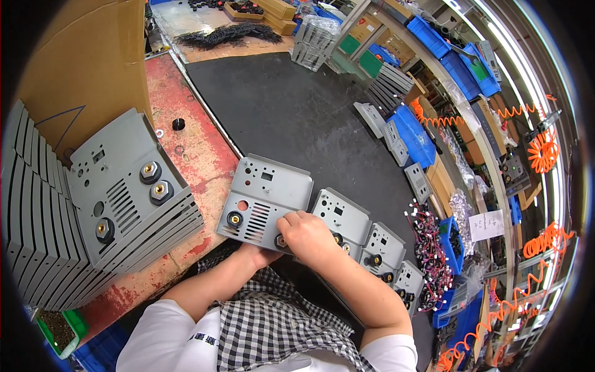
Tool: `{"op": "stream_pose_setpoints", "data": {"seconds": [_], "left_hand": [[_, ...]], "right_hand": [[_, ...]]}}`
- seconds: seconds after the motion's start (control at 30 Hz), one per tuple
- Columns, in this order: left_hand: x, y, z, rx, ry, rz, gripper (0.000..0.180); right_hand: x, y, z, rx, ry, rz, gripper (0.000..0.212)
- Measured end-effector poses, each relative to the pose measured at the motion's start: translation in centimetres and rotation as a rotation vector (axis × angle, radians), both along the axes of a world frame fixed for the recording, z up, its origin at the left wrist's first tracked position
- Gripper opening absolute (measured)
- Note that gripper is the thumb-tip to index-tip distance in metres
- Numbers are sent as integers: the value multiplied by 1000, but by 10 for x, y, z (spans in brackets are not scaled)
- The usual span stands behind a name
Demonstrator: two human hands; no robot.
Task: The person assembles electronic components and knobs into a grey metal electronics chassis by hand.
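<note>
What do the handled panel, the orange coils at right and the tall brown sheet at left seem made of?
Panel: probably sheet metal, matte grey; thin bent edges, cut slots.
Coils: likely plastic tubing, slightly glossy; smooth spiral loops.
Sheet: apparently cardboard, dull; plain brown, faintly creased.

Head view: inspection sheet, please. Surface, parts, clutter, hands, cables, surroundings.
Surface: black work surface; adjoining red surface, paint worn.
Job's things: gray panel at the hands; row of similar panels to its right; panel stack at left.
Clutter: loose black round piece on red surface.
Hands: right hand at panel's lower right fitting; left hand at its lower edge, partly hidden.
Cables: piled wire leads, orange coiled lines at right.
Surroundings: cardboard left, blue bin right.
</note>
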State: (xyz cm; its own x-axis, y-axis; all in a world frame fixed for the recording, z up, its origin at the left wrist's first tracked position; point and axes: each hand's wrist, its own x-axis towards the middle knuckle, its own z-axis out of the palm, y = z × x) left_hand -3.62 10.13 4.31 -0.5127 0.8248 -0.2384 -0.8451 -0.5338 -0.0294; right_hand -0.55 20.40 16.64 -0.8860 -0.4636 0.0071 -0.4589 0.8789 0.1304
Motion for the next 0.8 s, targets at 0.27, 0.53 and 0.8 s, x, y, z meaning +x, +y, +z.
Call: {"op": "stream_pose_setpoints", "data": {"seconds": [0.27, 0.53, 0.8], "left_hand": [[0, 1, 0, -13, 21, 0, 31], [0, 2, 4, -55, 23, 20, 32], [-2, 0, 9, -17, 58, -1, 35]], "right_hand": [[-8, 9, -6, 69, 91, -154, 20], [7, 8, 10, -472, -100, -388, 15], [10, 2, 11, -460, 163, -324, 13]]}}
